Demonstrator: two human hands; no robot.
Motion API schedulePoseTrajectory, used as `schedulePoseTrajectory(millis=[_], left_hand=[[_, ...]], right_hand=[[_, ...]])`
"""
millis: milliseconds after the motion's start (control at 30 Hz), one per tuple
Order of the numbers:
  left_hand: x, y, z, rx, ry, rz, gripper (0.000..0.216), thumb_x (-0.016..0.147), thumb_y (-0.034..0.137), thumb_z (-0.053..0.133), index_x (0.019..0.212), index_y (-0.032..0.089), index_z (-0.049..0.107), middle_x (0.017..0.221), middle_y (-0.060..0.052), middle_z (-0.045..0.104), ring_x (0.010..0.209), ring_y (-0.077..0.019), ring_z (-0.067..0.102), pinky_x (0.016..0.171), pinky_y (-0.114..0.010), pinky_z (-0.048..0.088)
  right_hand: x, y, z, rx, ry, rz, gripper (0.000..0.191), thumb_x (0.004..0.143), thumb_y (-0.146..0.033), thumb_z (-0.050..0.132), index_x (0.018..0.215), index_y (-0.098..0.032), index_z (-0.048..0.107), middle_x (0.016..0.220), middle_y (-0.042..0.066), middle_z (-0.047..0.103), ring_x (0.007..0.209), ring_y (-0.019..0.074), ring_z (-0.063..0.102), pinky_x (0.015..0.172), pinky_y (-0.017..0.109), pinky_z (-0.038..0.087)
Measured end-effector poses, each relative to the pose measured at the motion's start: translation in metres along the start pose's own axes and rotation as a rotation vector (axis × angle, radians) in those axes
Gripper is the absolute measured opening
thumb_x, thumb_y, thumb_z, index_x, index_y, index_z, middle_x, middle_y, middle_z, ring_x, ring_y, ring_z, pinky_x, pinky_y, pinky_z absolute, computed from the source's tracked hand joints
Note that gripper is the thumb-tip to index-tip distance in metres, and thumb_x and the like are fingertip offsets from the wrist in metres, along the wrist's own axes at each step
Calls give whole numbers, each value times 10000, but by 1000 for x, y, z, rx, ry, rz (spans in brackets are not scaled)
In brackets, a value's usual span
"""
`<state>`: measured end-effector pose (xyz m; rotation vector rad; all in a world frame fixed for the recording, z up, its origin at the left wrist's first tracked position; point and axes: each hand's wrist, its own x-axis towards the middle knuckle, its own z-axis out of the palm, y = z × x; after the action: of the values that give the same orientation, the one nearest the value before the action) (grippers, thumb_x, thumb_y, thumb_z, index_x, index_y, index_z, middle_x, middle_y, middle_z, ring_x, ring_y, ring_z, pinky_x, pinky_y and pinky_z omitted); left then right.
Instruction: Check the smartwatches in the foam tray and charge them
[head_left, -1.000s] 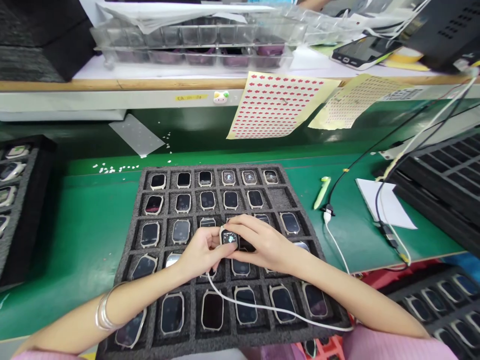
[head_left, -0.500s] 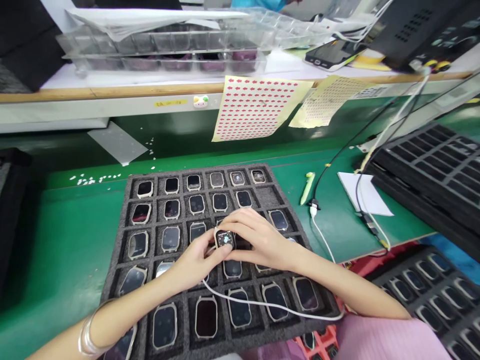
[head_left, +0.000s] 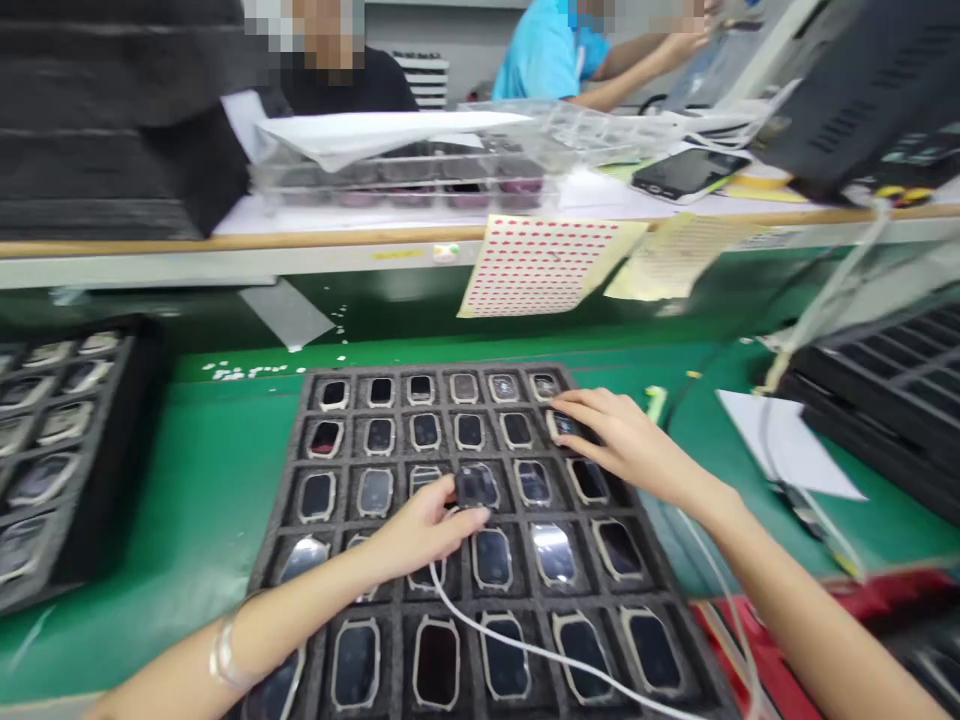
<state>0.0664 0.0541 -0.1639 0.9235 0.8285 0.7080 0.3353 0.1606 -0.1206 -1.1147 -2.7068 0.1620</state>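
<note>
My left hand is closed, thumb and fingers pinched round the end of a white charging cable; the cable's tip is mostly hidden. Just past these fingertips lies a dark smartwatch case in the tray. My right hand grips a smartwatch at the right-hand compartment of the second row, its fingers covering part of the case. Under both hands, the grey foam tray holds rows of strapless watch cases, one to a compartment. The cable runs from my left hand across the tray's front right.
Left of the tray stands another foam tray of watches. Black trays are stacked at right, beside white paper. A sticker sheet hangs from the shelf, which bears clear plastic trays and a phone. Two people sit beyond.
My hands have parted. The right one has carried the lit watch away to the right, to a compartment that was bare. The left stays mid-tray with the cable. The view has tilted up.
</note>
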Motion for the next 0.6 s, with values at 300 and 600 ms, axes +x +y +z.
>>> schedulePoseTrajectory(millis=[300,600], left_hand=[[9,10,-26,-33,-26,10,436,588,485,785,802,130,652,635,5,577,450,-67,424,431,-237,299],[-3,14,-12,-94,-6,38,432,617,315,800,979,147,637,832,-7,605,493,-41,395,425,-187,247]], right_hand=[[65,18,46,144,-9,-217,361,868,-521,530,1067,-240,639,1035,177,636,883,328,661,676,436,573],[28,-92,3,320,-38,-161,359,903,-352,554,1237,-226,513,1167,130,522,1074,288,556,881,419,518]])
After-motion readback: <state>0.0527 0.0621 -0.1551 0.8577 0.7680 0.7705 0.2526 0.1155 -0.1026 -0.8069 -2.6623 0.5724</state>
